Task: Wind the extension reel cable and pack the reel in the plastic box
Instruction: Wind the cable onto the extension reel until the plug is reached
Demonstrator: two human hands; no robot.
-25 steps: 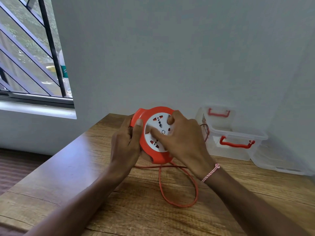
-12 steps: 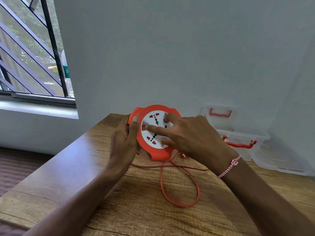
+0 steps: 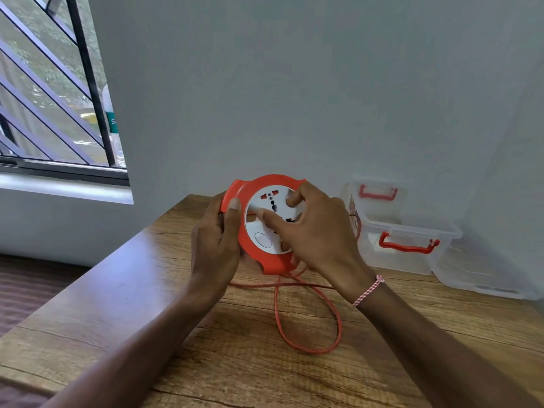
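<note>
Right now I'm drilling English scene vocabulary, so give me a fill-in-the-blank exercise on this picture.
1. The left hand and right hand hold the ___ between them.
2. The loose cable lies looped on the wooden ___.
3. The plastic box has a ___ handle.
Missing words: reel, table, red.

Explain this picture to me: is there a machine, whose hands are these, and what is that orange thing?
No machine here: a person works with bare hands, and a camera worn on the head looks down at them. The left hand grips the rim of an orange reel, held above the wooden table. The right hand has its fingers curled on the reel's white socket face, probably to wind it. A loop of orange cable lies loose on the table, not yet wound in. At the right, by the wall, stands the clear box with red handles.
</note>
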